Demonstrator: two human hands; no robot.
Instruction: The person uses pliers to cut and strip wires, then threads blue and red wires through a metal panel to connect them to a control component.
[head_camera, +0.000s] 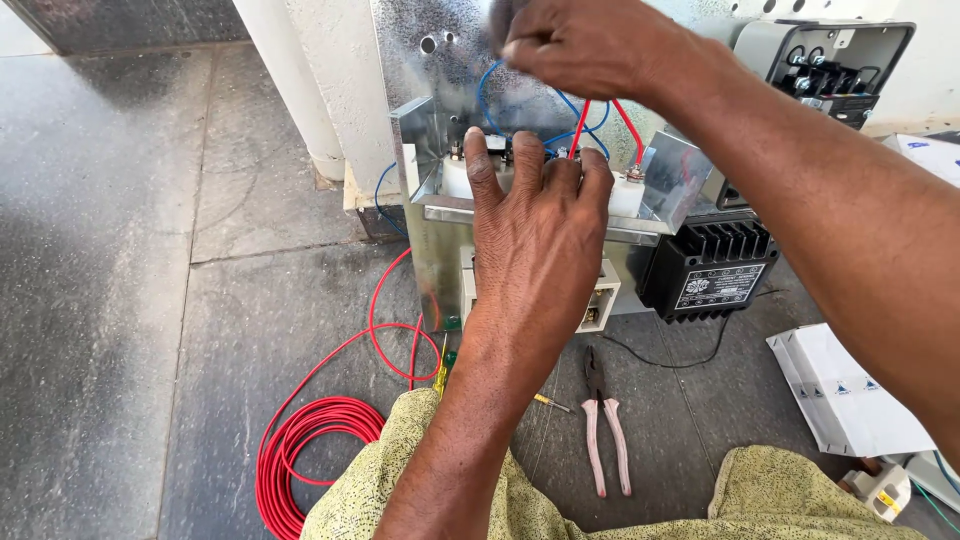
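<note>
1. The stone floor (120, 300) carries everything; I see it from the head camera, looking down past my knees.
2. The metal panel (440, 250) stands upright against the wall, straight ahead of me. I judge it stiff but thin-walled, with sharp cut edges; the folded shelf lip is the safe place to brace it.
3. The black transformer (708, 268) sits on the floor just right of the panel. I judge it dense and heavy.
4. The red wire coil (305, 455) lies on the floor to the lower left, with one strand running up to the panel. I judge it springy and light.
5. My left hand (535, 235) rests flat on the panel's shelf, fingers spread over the white terminal block (460, 178). It presses rather than clasps; nothing is enclosed in it.
6. My right hand (575, 45) is above the shelf, fingers bunched at the top of the blue and red wires (585, 120). It is motion-blurred, so I cannot tell whether it actually pinches a wire.
7. The wires rise from the terminals between my two hands. I judge them flexible and thin, easily pulled from their screws; take hold on the insulation, near the terminal.
8. The pliers (605, 430) lie on the floor below the panel, handles towards me.
9. A small screwdriver (443, 372) lies beside my left forearm.
</note>
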